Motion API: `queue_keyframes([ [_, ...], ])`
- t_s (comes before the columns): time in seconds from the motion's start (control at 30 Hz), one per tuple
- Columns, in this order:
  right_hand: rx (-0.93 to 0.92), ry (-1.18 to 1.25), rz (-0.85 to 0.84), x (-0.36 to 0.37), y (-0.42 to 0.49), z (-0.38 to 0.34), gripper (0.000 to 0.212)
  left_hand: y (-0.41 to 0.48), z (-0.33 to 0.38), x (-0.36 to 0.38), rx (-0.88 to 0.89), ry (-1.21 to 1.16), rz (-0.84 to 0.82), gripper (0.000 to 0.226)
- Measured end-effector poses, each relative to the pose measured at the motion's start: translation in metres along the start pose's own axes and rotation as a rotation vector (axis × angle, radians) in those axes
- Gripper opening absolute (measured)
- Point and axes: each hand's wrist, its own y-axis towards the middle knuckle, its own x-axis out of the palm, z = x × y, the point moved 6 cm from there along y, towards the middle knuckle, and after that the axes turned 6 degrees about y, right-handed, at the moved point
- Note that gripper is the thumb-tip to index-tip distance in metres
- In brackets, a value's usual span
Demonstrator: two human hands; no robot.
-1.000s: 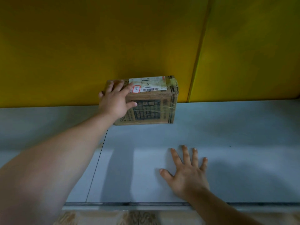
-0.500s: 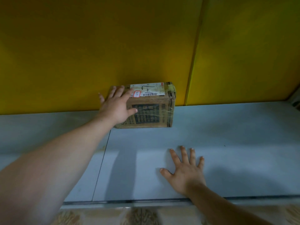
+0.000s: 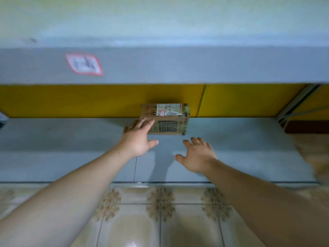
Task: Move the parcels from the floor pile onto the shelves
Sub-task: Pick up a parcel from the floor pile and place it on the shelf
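A brown cardboard parcel [image 3: 169, 120] with a white shipping label on top stands on the grey shelf [image 3: 71, 143], pushed back against the yellow wall. My left hand [image 3: 138, 139] is open just in front of the parcel's left corner, fingertips near it, holding nothing. My right hand [image 3: 195, 155] hovers open over the shelf, lower right of the parcel, fingers spread and apart from it.
The front edge of the shelf above [image 3: 178, 65] spans the view and carries a red-bordered number label [image 3: 84, 64]. A dark brown box [image 3: 306, 126] sits at the far right of the shelf. Patterned floor tiles [image 3: 160, 220] lie below the shelf edge.
My left hand has come off the parcel and drawn back. My right hand has lifted from the shelf. The view has pulled back, showing the upper shelf edge and the floor.
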Motion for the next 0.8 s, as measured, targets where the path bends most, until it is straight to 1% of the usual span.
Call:
queue_keyframes([
  [0.17, -0.032, -0.01, -0.103, -0.073, -0.133, -0.046, 0.073, -0.113, 0.012, -0.086, 0.006, -0.044, -0.11, 0.08],
  [0.23, -0.062, -0.029, -0.119, -0.1, -0.183, -0.066, 0.073, -0.164, 0.014, -0.121, 0.0, -0.062, -0.147, 0.079],
  [0.3, -0.104, -0.042, -0.114, -0.129, -0.227, -0.089, 0.075, -0.212, 0.012, -0.158, -0.031, -0.105, -0.148, 0.077],
  [0.43, -0.236, -0.101, -0.064, -0.192, -0.311, -0.14, 0.076, -0.313, 0.004, -0.239, -0.127, -0.209, -0.077, 0.073],
  [0.57, -0.362, -0.163, 0.034, -0.263, -0.384, -0.202, 0.075, -0.407, -0.015, -0.334, -0.199, -0.23, 0.059, 0.073],
  [0.7, -0.511, -0.198, 0.183, -0.322, -0.448, -0.286, 0.07, -0.494, -0.057, -0.423, -0.272, -0.231, 0.201, 0.073],
  [0.8, -0.614, -0.223, 0.274, -0.343, -0.488, -0.361, 0.071, -0.557, -0.101, -0.475, -0.338, -0.186, 0.314, 0.072],
])
